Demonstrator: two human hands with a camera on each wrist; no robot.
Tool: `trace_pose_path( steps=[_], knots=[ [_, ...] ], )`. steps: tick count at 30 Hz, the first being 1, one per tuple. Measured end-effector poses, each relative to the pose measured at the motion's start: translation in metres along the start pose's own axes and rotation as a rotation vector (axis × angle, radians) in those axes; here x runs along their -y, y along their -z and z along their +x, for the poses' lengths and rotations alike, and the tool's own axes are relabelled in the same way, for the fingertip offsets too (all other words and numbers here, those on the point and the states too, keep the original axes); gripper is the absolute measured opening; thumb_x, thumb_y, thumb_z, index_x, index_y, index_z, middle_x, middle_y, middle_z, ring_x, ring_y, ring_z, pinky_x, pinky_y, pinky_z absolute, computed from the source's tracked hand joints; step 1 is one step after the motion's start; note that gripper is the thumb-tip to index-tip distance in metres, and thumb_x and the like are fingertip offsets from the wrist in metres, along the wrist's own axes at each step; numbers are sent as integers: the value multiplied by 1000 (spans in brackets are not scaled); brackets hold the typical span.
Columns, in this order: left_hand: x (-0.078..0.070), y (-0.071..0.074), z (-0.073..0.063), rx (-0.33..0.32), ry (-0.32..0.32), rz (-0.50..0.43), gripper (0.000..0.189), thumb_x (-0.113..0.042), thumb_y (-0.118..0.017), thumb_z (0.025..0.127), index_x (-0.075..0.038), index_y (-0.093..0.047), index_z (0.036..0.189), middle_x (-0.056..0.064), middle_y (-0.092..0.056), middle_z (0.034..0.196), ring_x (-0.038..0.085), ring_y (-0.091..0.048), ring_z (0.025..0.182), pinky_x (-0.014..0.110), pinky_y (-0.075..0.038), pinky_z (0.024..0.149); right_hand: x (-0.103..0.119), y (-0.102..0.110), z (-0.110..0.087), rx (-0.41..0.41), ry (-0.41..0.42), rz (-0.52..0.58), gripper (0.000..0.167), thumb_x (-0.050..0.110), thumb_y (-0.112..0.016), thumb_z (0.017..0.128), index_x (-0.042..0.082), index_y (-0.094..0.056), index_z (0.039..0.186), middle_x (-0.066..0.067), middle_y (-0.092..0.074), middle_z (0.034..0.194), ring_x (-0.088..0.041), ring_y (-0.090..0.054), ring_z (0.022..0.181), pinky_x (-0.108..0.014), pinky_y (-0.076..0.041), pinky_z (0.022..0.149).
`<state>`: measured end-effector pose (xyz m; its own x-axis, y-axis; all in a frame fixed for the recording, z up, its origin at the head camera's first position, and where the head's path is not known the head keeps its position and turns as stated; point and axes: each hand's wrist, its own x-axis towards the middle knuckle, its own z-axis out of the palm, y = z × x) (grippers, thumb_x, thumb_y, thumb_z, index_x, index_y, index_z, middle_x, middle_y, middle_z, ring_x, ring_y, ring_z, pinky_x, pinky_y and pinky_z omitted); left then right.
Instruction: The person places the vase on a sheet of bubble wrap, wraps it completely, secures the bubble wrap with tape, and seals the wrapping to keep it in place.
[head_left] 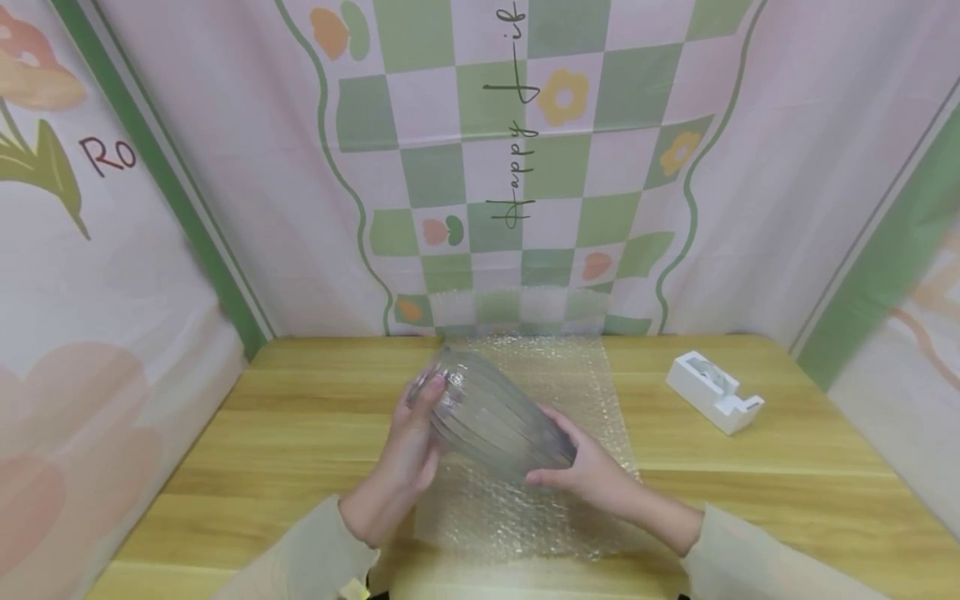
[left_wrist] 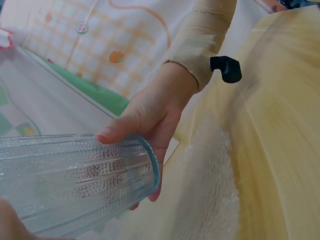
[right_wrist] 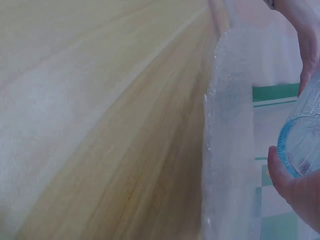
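A clear ribbed glass vase (head_left: 495,417) is held tilted above the table, its upper-left end in my left hand (head_left: 412,437) and its lower-right end in my right hand (head_left: 588,471). Close up in the left wrist view, the vase (left_wrist: 65,175) shows a textured, fluted wall, with the right hand (left_wrist: 155,115) gripping around its rim. The right wrist view catches part of the round rim of the vase (right_wrist: 300,135) beside my right thumb. Beneath the vase, a sheet of bubble wrap (head_left: 573,375) lies flat, partly hidden by the vase and hands.
A white tape dispenser (head_left: 712,392) with a roll inside stands on the wooden table (head_left: 300,417), right of the bubble wrap. Behind the table hangs a patterned cloth (head_left: 555,167) with green checks; printed cloth also hangs along both sides.
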<state>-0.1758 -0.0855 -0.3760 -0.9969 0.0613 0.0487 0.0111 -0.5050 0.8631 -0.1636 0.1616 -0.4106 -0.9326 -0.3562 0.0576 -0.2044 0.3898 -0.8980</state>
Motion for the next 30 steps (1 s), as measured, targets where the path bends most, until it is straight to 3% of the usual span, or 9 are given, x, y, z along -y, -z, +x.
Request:
trace_pose_path(
  steps=[5, 14, 17, 21, 25, 30],
  knots=[
    [3, 4, -2, 37, 48, 14, 86, -36, -73, 92, 0, -27, 154, 9, -57, 125, 18, -61, 108, 34, -55, 94, 1, 9, -3, -17, -2, -73, 103, 28, -91, 76, 2, -34, 157, -33, -33, 157, -58, -31, 141, -74, -26, 110],
    [11, 9, -6, 78, 119, 81, 68, -23, -68, 92, -3, -36, 148, 3, -61, 114, 13, -62, 91, 23, -52, 74, -1, 29, -12, -42, 62, -163, 99, 26, -93, 73, 4, -42, 154, -32, -40, 154, -59, -37, 136, -77, -31, 105],
    [13, 11, -6, 117, 129, 98, 68, -20, -68, 92, -3, -34, 148, 6, -57, 121, 16, -60, 100, 29, -52, 84, -2, 35, -14, -39, 88, -155, 97, 26, -93, 72, 4, -45, 153, -30, -43, 152, -58, -40, 135, -76, -33, 104],
    [15, 17, -7, 171, 136, 166, 70, -17, -66, 93, -3, -28, 151, 14, -49, 137, 22, -53, 115, 49, -45, 102, -6, 43, -16, -28, 108, -155, 96, 26, -94, 71, 8, -47, 152, -28, -45, 151, -56, -43, 134, -75, -35, 103],
    [17, 20, -8, 187, 168, 250, 69, -18, -69, 90, -5, -33, 147, 19, -50, 142, 24, -55, 115, 50, -43, 103, -11, 49, -17, -19, 124, -174, 96, 26, -95, 70, 12, -49, 152, -26, -48, 150, -55, -46, 131, -76, -37, 101],
    [17, 20, -8, 212, 209, 343, 78, -17, -72, 90, -1, -29, 153, 27, -46, 147, 26, -59, 115, 52, -44, 107, -19, 52, -17, -9, 177, -212, 96, 29, -95, 68, 5, -51, 149, -26, -51, 148, -55, -46, 132, -77, -34, 103]
  ],
)
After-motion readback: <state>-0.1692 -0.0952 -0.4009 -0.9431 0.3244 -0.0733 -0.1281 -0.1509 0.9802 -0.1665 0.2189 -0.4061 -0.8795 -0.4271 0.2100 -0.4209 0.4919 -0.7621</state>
